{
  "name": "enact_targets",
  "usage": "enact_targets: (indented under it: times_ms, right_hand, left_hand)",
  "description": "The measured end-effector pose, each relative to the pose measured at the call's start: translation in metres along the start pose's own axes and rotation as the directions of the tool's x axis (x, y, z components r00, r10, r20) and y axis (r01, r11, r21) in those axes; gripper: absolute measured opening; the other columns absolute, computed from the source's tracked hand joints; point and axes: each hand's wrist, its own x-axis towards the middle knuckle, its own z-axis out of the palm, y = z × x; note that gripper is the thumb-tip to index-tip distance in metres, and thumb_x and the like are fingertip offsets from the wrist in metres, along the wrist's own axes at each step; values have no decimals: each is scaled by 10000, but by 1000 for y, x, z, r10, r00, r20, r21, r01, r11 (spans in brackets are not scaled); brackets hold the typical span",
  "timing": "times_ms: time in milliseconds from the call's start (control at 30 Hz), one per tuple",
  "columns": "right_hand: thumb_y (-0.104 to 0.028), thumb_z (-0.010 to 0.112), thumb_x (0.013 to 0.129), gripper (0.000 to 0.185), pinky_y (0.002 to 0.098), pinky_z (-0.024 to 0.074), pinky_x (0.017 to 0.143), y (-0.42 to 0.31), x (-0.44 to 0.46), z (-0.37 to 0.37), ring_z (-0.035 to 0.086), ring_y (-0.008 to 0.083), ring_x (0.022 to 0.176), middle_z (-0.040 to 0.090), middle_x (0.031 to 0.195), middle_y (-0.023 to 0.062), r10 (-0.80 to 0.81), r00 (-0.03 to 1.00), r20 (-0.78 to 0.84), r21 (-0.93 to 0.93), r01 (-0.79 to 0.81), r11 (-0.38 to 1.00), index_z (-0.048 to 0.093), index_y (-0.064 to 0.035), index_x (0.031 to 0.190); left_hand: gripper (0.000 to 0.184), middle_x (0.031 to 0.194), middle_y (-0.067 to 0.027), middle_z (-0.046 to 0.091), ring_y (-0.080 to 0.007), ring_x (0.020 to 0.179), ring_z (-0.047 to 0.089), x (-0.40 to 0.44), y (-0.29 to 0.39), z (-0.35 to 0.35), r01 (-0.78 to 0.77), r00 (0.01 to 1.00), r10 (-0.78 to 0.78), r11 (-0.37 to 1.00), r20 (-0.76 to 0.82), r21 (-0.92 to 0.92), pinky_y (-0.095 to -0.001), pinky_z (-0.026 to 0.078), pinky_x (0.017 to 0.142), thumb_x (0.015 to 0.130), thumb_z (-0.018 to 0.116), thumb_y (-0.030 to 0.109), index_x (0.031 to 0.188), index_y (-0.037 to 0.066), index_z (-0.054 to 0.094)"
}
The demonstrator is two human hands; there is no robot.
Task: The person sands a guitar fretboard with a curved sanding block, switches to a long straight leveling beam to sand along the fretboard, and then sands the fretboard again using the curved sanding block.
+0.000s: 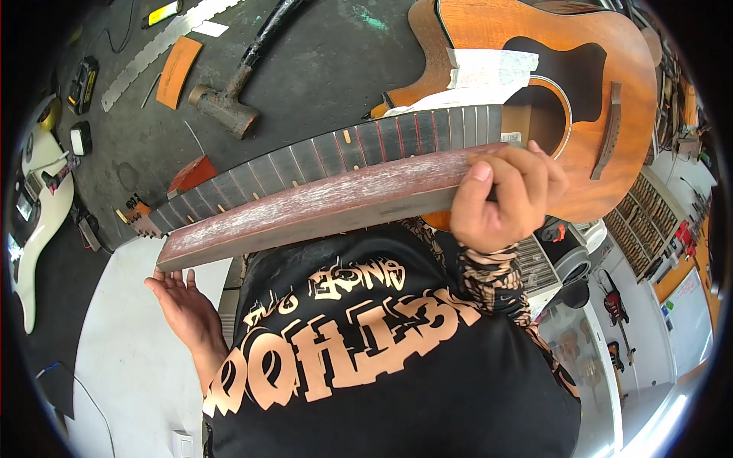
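My right hand [505, 195] grips the right end of a long sanding beam [321, 200], thumb and fingers closed around it. The beam's reddish sandpaper face is worn and dusted white, and tilts up toward me. At the beam's left end is my left hand [187, 311], palm up, fingers stretched out and apart, fingertips at its lower edge and partly hidden. Just beyond the beam runs the dark fretboard [321, 155] of an acoustic guitar [527, 27]. White tape [492, 72] covers part of the guitar top beside the fretboard.
A hammer [229, 107], an orange-brown curved block [179, 72] and a notched metal straightedge [145, 65] lie on the dark bench [336, 61]. A red piece [192, 174] sits by the neck. A white electric guitar body [46, 198] is far left; a tool rack [649, 221] stands right.
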Motion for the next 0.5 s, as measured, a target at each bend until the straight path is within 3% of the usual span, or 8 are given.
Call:
enact_targets:
  times_ms: [167,233,333,400,500]
  right_hand:
    - [-125,696,815,66,430,432,925,56,12,-22,545,256,898,681,826,45,34,999,-34,-98,-37,994,702,-87,762]
    - [-105,692,820,65,430,421,917,54,14,-19,544,244,867,682,814,51,34,998,-55,-64,-38,997,695,-81,759]
    - [-96,694,814,68,406,413,932,-5,14,0,562,219,865,679,782,42,13,999,46,20,-14,1000,684,-78,748]
    - [-99,696,817,72,408,413,934,-1,13,-1,567,219,855,681,789,47,-2,999,39,17,1,1000,684,-78,749]
    - [-106,700,823,80,405,410,939,47,16,-19,571,217,832,685,801,52,-8,1000,16,-37,8,999,682,-79,749]
  left_hand:
    - [659,1387,-71,531,-166,1260,471,-23,5,29,-77,973,83,996,217,-37,-367,323,1082,1095,334,570,1462,30,421]
    - [670,1379,-70,535,-168,1260,469,-21,5,29,-74,983,78,997,168,-31,-370,321,1083,1092,329,580,1459,28,424]
    - [706,1387,-72,535,-173,1279,458,-4,5,5,-15,999,15,1000,44,-11,-372,296,1094,1083,308,612,1452,23,433]
    - [719,1391,-73,534,-176,1284,452,1,9,-5,16,1000,-17,994,3,109,-384,272,1103,1079,302,625,1444,21,443]
    - [711,1417,-73,528,-181,1285,450,-16,11,19,-32,994,21,994,104,108,-398,262,1103,1084,305,609,1466,23,431]
